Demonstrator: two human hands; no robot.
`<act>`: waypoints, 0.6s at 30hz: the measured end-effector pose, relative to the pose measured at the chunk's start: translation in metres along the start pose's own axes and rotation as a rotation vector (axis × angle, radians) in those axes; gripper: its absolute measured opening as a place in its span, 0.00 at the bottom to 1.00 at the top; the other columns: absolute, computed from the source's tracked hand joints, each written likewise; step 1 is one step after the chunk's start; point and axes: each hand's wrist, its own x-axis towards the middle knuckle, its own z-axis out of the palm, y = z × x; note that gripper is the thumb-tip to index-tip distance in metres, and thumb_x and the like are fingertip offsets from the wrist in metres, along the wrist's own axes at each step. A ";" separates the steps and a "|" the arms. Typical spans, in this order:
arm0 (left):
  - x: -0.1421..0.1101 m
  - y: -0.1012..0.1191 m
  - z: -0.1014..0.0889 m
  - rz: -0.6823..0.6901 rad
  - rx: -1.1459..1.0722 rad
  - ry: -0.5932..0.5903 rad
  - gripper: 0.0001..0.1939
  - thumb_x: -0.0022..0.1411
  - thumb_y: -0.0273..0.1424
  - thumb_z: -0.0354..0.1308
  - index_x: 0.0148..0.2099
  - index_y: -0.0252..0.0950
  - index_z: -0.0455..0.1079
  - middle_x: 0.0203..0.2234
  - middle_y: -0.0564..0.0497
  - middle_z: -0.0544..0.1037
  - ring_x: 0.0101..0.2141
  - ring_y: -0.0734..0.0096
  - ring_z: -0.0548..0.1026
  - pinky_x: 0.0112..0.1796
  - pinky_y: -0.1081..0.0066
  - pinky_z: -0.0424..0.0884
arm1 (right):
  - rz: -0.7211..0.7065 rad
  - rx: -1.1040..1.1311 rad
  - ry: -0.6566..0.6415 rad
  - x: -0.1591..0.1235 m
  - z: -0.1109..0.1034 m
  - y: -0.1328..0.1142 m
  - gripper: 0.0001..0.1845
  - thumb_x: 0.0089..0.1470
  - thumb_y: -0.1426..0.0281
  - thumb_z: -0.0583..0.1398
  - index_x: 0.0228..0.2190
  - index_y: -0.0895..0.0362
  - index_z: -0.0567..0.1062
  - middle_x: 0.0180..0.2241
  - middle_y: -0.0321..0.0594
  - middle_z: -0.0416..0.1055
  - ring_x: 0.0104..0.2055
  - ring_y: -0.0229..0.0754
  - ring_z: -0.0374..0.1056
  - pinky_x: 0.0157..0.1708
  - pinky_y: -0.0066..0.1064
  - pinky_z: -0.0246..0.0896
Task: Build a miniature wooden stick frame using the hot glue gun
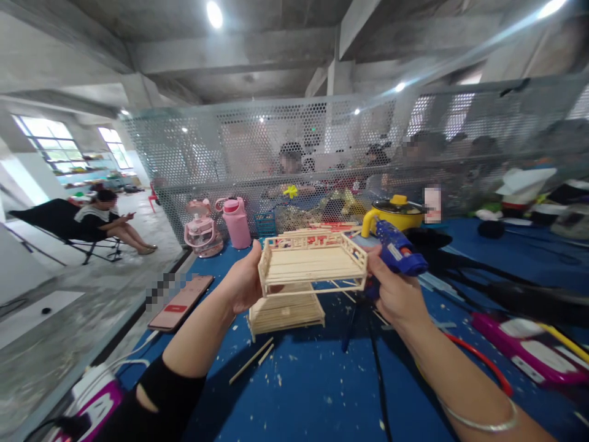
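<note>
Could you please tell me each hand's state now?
Left hand: closed on a pale wooden stick frame.
Right hand: closed on a blue plastic glue gun, at the frame's right end.

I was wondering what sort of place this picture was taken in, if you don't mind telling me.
Probably a shared craft workshop: there is what looks like a blue glue gun, a small model of wooden sticks, and a perforated metal partition with people beyond it.

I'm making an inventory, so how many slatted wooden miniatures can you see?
2. The upper miniature is held up in the left hand; the lower miniature sits below it on the blue table, partly covered. Others could be hidden.
</note>
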 end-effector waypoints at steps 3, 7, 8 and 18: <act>0.002 -0.004 -0.007 0.078 0.047 -0.025 0.16 0.63 0.38 0.55 0.48 0.35 0.73 0.37 0.44 0.80 0.27 0.73 0.76 0.25 0.77 0.72 | 0.039 0.110 0.145 0.000 0.004 -0.002 0.18 0.36 0.58 0.70 0.29 0.53 0.75 0.30 0.32 0.75 0.30 0.40 0.71 0.35 0.39 0.69; 0.004 -0.011 -0.011 0.179 0.064 0.029 0.14 0.55 0.34 0.64 0.43 0.33 0.75 0.30 0.48 0.79 0.24 0.75 0.74 0.23 0.78 0.71 | 0.123 0.132 0.116 -0.001 0.006 -0.009 0.22 0.33 0.58 0.71 0.30 0.55 0.74 0.28 0.32 0.72 0.23 0.36 0.67 0.21 0.31 0.66; 0.003 -0.013 -0.012 0.204 0.054 0.048 0.14 0.54 0.34 0.65 0.42 0.32 0.75 0.29 0.48 0.79 0.23 0.75 0.74 0.23 0.78 0.71 | 0.137 0.119 0.094 -0.002 0.005 -0.009 0.23 0.31 0.59 0.72 0.29 0.55 0.73 0.28 0.31 0.71 0.22 0.34 0.65 0.17 0.28 0.63; -0.025 -0.044 -0.025 0.544 -0.176 0.285 0.21 0.48 0.41 0.68 0.40 0.33 0.71 0.30 0.51 0.80 0.31 0.72 0.77 0.34 0.75 0.72 | 0.094 -0.052 -0.089 -0.031 0.025 0.011 0.22 0.33 0.61 0.70 0.31 0.54 0.69 0.30 0.30 0.70 0.21 0.33 0.63 0.19 0.30 0.64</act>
